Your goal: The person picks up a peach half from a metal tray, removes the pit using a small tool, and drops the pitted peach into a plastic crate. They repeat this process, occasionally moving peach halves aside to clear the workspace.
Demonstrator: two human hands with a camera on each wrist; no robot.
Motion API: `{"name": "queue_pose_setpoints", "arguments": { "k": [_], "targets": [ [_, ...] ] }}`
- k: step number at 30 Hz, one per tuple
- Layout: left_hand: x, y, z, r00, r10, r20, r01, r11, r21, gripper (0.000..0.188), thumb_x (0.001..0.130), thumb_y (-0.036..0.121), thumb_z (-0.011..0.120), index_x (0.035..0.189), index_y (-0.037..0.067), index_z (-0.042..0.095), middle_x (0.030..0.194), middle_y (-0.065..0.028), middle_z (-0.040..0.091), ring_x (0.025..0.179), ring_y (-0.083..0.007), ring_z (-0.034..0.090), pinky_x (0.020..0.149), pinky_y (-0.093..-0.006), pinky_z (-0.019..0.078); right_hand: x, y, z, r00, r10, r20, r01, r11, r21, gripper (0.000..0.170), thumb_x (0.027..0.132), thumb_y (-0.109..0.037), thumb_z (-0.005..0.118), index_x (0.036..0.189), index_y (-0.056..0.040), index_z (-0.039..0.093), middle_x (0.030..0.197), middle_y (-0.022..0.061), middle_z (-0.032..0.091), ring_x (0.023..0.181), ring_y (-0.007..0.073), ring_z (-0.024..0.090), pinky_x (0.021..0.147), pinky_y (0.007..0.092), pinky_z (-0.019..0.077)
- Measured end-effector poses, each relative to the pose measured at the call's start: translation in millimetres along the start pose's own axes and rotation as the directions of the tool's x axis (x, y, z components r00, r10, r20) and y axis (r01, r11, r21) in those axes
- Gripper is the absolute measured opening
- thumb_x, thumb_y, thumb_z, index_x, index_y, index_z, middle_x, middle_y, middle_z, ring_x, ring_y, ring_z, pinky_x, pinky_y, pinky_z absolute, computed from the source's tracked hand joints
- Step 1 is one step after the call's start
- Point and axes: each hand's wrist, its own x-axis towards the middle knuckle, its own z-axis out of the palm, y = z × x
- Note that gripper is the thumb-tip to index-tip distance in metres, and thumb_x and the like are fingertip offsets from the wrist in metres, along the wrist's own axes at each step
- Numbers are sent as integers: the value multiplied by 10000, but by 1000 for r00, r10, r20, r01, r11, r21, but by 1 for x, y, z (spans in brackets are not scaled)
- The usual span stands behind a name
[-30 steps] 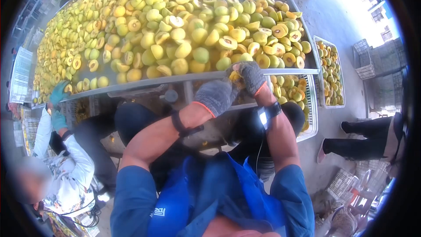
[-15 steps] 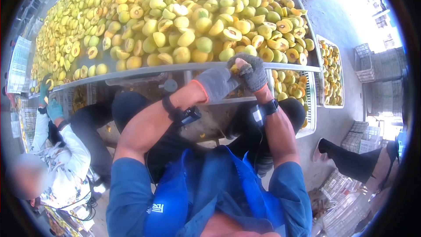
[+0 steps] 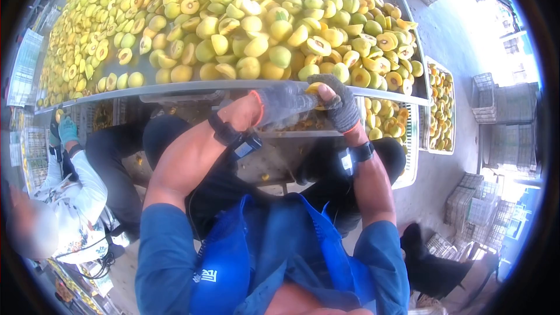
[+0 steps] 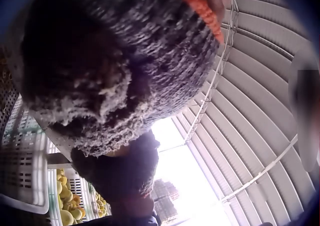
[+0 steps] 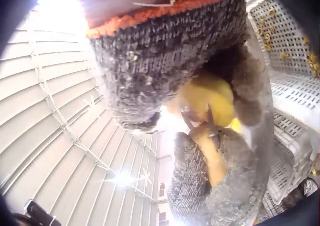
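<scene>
In the head view, my gloved left hand [image 3: 286,104] and gloved right hand [image 3: 340,104] meet at the near table edge, a yellow fruit [image 3: 314,88] between them. The right wrist view has my right hand [image 5: 165,61] curled round the yellow fruit [image 5: 207,98]. Below it, the fingers of my left hand [image 5: 212,178] grip a small tool [image 5: 211,121] with thin metal tips against the fruit. My left glove [image 4: 120,76] fills much of the left wrist view and hides its fingertips; my right hand [image 4: 120,168] is beyond it.
Many halved yellow-green fruits [image 3: 251,46] cover the metal-rimmed table [image 3: 175,88]. Fruit-filled crates stand under its right corner [image 3: 413,140] and beside it [image 3: 454,111]. Another gloved person [image 3: 87,181] sits at left; someone's dark-clothed leg [image 3: 434,271] shows lower right.
My left hand is now blurred, and more yellow fruit shows between my hands. The neighbour's hands have shifted lower left. The person at right has moved nearer the bottom of the view.
</scene>
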Motion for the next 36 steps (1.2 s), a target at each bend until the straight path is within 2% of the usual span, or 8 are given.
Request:
{"name": "queue_pose_setpoints", "arguments": {
  "k": [4, 16, 20, 24, 26, 28, 30, 36],
  "targets": [
    [-12, 9, 13, 999, -1, 39, 18, 903, -430, 219, 1002, 278, 644, 1119, 96, 681, 829, 39, 626, 714, -51, 556, 580, -221, 427, -3, 14, 0, 983, -177, -40, 168, 971, -168, 385, 993, -331, 649, 1238, -35, 636, 1051, 58, 687, 963, 153, 623, 831, 310, 522],
    [-40, 5, 31, 989, 145, -38, -149, 919, -364, 306, 1007, 170, 627, 1292, 61, 602, 1213, -31, 639, 1086, -119, 606, 877, -253, 528, -20, 0, 30, 856, -459, -237, 420, 886, -198, 401, 997, -290, 570, 1259, 12, 596, 1151, 180, 649, 1040, 283, 634, 925, 397, 502],
    [-44, 8, 41, 955, 239, -178, -293, 858, -423, 216, 1008, 227, 626, 1161, 78, 656, 874, 13, 583, 775, -106, 550, 667, -237, 472, -16, 1, 32, 675, -708, -208, 333, 544, -770, 397, 1045, -302, 462, 1251, 23, 560, 1178, 192, 619, 1040, 300, 630, 914, 403, 511],
    [-52, 1, 22, 993, 91, 75, -56, 925, -376, 241, 1032, 251, 561, 1156, 82, 681, 765, -31, 621, 657, -169, 593, 604, -305, 500, -15, -22, 13, 816, -318, -482, 300, 947, -118, 469, 1067, -392, 406, 1233, 16, 568, 1040, 131, 636, 900, 230, 633, 741, 346, 553],
    [-43, -13, 25, 997, 43, -61, -10, 886, 464, 266, 1000, 248, 558, 1169, 87, 685, 862, -100, 674, 765, -256, 647, 672, -392, 519, -17, -15, -6, 836, -255, -485, 228, 967, -116, 492, 1055, -426, 439, 1249, 5, 575, 986, 125, 655, 791, 208, 636, 648, 318, 533],
    [-28, -17, 27, 965, 242, -100, 53, 195, 979, 296, 967, 245, 555, 1182, 92, 689, 959, -168, 728, 872, -344, 701, 739, -478, 538, -27, -9, -16, 887, -33, -461, 144, 968, 207, 518, 1043, -460, 472, 1265, -5, 581, 932, 120, 673, 681, 185, 638, 555, 289, 512],
    [-13, -36, 28, 947, 260, -187, 129, 223, 966, 322, 961, 344, 554, 1120, 102, 696, 958, -168, 730, 906, -345, 703, 772, -496, 533, -32, -11, -14, 904, 133, -407, 110, 846, 521, 532, 1027, -471, 514, 1281, -9, 582, 945, 128, 686, 659, 176, 651, 514, 273, 509],
    [-1, -56, 31, 900, 278, -336, 239, 331, 913, 444, 958, 479, 530, 1060, 86, 711, 995, -193, 728, 946, -367, 693, 859, -508, 518, -49, -8, -48, 915, -95, -392, 105, 994, 3, 456, 1010, -320, 589, 1351, -18, 557, 1030, 132, 682, 797, 190, 690, 555, 257, 537]
  ]
}}
